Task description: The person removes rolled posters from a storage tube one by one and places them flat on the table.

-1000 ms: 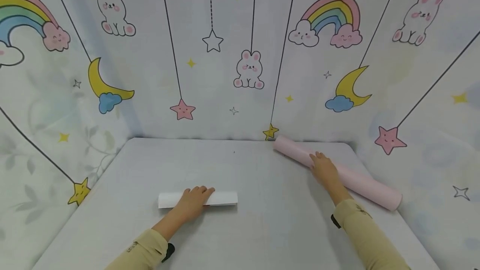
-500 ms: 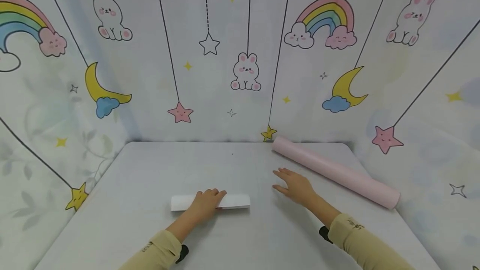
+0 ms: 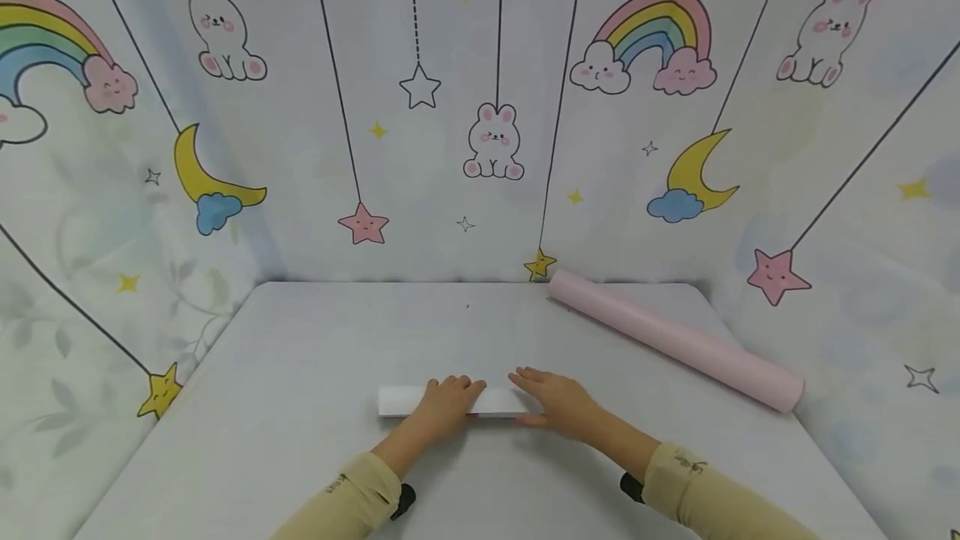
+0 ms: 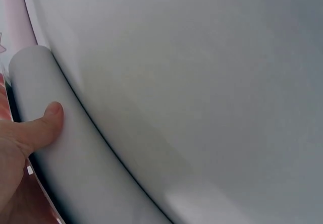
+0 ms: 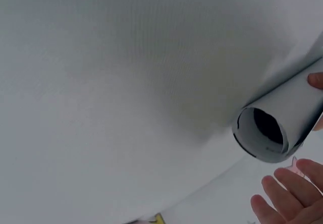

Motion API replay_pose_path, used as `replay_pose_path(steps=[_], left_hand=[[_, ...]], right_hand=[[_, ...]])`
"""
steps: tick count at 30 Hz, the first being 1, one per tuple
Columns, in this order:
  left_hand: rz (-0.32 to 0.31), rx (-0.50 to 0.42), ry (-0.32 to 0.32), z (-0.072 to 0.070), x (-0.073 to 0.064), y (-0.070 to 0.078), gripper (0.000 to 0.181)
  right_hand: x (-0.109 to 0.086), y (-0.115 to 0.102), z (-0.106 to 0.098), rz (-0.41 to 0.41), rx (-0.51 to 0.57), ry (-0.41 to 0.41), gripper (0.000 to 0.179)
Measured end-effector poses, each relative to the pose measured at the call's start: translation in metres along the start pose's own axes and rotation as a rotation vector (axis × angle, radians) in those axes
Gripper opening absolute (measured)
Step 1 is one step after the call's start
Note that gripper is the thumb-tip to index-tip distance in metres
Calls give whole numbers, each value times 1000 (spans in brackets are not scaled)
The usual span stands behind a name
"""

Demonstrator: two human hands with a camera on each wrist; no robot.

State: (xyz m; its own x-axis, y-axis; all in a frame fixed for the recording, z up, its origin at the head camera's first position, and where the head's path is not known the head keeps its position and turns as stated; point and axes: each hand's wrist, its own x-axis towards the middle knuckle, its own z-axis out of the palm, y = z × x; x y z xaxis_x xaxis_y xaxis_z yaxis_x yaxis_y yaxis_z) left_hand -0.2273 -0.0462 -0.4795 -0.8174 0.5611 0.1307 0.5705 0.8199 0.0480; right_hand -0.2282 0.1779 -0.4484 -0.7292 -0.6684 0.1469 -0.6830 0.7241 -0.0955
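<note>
A short white paper roll (image 3: 401, 401) lies crosswise on the white tabletop, near its middle. My left hand (image 3: 444, 408) grips it from above, with the thumb (image 4: 53, 117) pressed along its side in the left wrist view. At the roll's right end is my right hand (image 3: 558, 407), fingers spread and fairly straight around that end. The right wrist view shows the roll's hollow end (image 5: 262, 135) with a dark inside, and the right fingers (image 5: 287, 193) extended beside it with a gap; the right thumb's contact cannot be made out.
A long pink roll (image 3: 675, 340) lies slantwise at the back right of the tabletop (image 3: 330, 332), reaching its right edge. Behind and on both sides stand fabric walls (image 3: 427, 165) printed with rabbits, stars, moons and rainbows.
My left hand has slid the white paper roll to the right. My right hand has left the pink roll and come left and nearer, to the white roll's right end.
</note>
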Motion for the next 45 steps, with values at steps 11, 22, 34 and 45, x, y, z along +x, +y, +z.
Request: replay_pose_path(steps=[11, 22, 34, 45], left_hand=[[-53, 42, -79, -3, 12, 27, 44], [-31, 24, -79, 0, 8, 25, 47], [32, -66, -50, 3, 1, 3, 56], [35, -112, -39, 1, -18, -17, 65]], right_hand=[[3, -10, 18, -100, -54, 27, 58], [4, -7, 25, -68, -54, 53, 50], [3, -4, 20, -40, -41, 60, 47], [-8, 7, 19, 11, -36, 21, 49]])
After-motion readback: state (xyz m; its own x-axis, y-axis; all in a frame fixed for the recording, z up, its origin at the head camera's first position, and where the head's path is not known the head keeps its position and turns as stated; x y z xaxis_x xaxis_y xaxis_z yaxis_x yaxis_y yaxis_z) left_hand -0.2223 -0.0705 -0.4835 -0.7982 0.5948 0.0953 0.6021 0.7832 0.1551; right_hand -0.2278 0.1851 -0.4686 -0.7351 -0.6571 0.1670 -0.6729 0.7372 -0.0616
